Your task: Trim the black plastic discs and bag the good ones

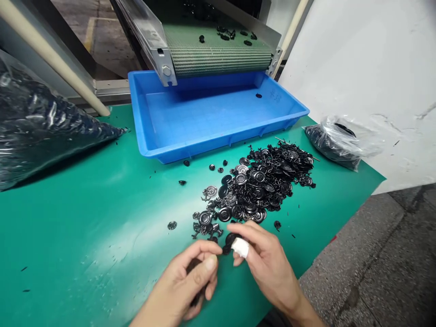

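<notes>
A heap of small black round plastic parts (262,184) lies on the green table (85,213), some still joined to thin sprue. My left hand (185,284) is curled near the table's front edge, with dark parts held inside its fingers. My right hand (264,261), with a white wrap on one fingertip, pinches a small black disc (227,248) at the near end of the heap. The two hands nearly touch at that disc.
A blue tray (163,136) stands behind the heap under the end of a green conveyor belt (218,52) that carries a few black parts. One part lies in the tray. A large dark plastic bag (41,122) sits left, a smaller bag (340,141) right. The table edge falls off right.
</notes>
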The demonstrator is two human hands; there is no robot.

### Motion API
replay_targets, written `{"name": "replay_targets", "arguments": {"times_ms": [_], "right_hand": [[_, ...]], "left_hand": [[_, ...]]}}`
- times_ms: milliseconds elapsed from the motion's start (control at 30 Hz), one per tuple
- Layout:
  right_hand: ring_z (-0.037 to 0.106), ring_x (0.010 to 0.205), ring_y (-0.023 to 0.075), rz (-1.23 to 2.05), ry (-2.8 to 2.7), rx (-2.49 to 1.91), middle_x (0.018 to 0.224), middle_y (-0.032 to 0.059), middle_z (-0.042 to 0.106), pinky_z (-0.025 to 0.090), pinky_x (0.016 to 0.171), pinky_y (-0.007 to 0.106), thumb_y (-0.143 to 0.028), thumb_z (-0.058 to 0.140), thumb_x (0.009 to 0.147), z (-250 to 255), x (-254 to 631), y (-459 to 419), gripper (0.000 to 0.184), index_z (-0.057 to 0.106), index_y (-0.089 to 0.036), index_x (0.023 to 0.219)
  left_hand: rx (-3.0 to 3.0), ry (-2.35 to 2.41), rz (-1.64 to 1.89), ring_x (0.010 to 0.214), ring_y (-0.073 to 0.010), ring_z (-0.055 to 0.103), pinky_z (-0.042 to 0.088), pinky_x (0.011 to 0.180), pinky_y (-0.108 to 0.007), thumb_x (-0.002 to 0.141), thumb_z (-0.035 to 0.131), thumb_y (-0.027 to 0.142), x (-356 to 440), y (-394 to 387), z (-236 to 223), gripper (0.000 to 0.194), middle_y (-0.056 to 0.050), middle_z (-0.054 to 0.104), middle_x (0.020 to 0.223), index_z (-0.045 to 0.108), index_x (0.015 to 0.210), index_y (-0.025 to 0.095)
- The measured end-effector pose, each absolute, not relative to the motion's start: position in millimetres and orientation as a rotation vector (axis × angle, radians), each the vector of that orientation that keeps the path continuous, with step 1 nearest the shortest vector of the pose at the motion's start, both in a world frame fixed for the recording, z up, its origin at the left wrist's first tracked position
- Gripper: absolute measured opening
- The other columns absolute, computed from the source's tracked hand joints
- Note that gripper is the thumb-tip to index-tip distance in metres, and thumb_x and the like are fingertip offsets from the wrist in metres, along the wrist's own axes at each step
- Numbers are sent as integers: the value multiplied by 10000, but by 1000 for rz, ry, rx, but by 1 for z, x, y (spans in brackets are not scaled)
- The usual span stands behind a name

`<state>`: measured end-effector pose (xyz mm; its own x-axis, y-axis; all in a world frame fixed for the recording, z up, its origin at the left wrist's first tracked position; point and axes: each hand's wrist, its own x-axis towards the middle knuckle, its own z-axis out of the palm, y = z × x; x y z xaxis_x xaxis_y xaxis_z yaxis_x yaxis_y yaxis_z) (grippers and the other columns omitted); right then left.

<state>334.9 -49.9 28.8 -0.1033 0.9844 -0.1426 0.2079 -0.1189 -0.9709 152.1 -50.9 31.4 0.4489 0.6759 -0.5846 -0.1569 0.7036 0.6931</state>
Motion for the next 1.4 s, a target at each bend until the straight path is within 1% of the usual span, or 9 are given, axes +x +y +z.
{"name": "replay_targets", "arguments": {"times_ms": [167,333,500,700,867,967,1100,1233,1400], "right_hand": [[653,663,124,1158,-1437,-1400,752,-11,664,511,593,197,-64,513,776,21,324,-64,282,684,-209,947],[548,604,105,1197,-1749,-1349,717,-23,593,422,552,204,-21,462,719,25,331,-64,283,628,-196,867],[498,601,107,1132,-1907,-1194,674,-24,540,353,547,227,-78,437,851,30,335,-57,222,627,-190,877],[510,567,102,1134,-1917,-1271,627,-36,542,363,546,217,-153,393,951,28,321,-42,216,592,-196,876],[592,649,172,556,-2404,-1640,851,58,626,363,541,271,-96,400,921,50,301,-3,280,597,-177,1103],[596,596,176,400,-2649,-1744,879,71,614,312,480,266,-126,467,906,59,287,12,211,623,-175,1040],[566,596,137,530,-2565,-1693,870,46,579,336,498,247,-80,460,892,58,291,10,190,619,-183,904],[565,711,122,782,-2151,-1401,906,21,577,428,627,247,-64,432,912,48,317,-3,226,613,-198,890],[607,884,149,818,-1950,-1105,1013,50,617,492,729,260,-28,408,899,34,331,-23,309,645,-206,986]], "left_hand": [[972,1200,576,483,-83,330,250,438,-201,899,534,524,162,-59,35,321,65,474,583,572,844,210],[1264,1144,447,572,-123,426,321,533,-235,946,426,498,155,-50,37,400,41,477,591,537,709,196],[1232,1096,383,522,-111,387,290,491,-230,948,404,521,150,-46,39,419,50,479,555,530,717,194],[914,1098,580,432,-73,349,257,398,-174,897,520,545,143,-51,29,394,46,542,509,535,721,193],[462,913,847,357,-35,301,233,305,-106,780,718,469,132,-41,23,310,56,533,468,610,724,184],[236,849,920,365,-40,356,259,263,-78,704,801,352,128,-35,26,224,62,511,490,694,819,192],[152,777,960,350,-44,438,321,225,-82,705,792,317,127,-32,29,176,20,602,576,718,779,176],[172,779,976,547,-127,645,433,288,-115,763,750,316,129,-31,26,151,-37,715,833,694,831,194],[432,869,681,287,-7,322,228,281,-84,914,580,412,143,-32,30,258,9,630,525,571,793,184]]}}
